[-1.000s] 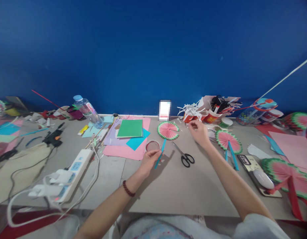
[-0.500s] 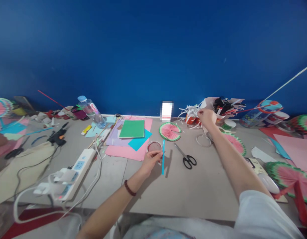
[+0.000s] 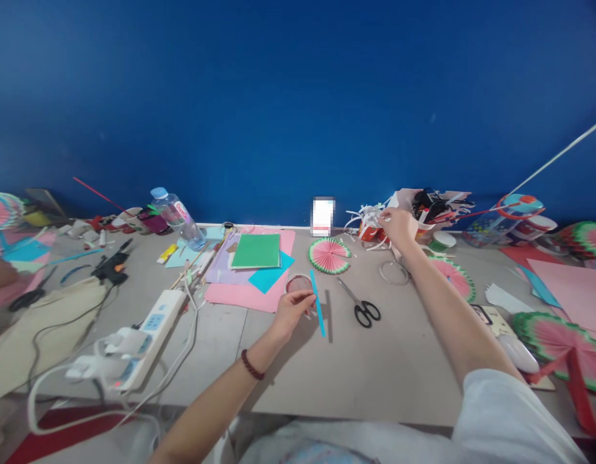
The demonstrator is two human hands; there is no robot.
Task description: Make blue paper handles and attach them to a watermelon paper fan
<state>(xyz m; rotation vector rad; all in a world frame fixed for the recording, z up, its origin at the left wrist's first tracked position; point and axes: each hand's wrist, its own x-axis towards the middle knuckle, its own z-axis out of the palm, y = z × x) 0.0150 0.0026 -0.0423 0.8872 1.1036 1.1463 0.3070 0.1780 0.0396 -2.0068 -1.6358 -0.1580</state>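
Between the thumb and fingers of my left hand (image 3: 294,310) is a narrow blue strip (image 3: 319,309), held tilted above the table. Just behind that hand lies a roll of clear tape (image 3: 298,282). My right hand (image 3: 398,227) reaches to the back, its fingers pinched at the curled white strips (image 3: 371,216) piled over a small orange cup (image 3: 368,231). Exactly what those fingertips grip is too small to make out. A pink and green pleated paper fan (image 3: 329,256) lies between my hands, with black-handled scissors (image 3: 363,310) in front of it.
Green card (image 3: 256,250) lies on pink and purple sheets to the left. A clear bottle (image 3: 182,222), a power strip (image 3: 153,338) and a glue gun (image 3: 113,261) stand farther left. Under my right arm are a metal ring (image 3: 393,272) and another paper fan (image 3: 455,277).
The blue strip has tipped from upright to a slant, its lower end swinging right. My right hand has shifted slightly left at the white strips.
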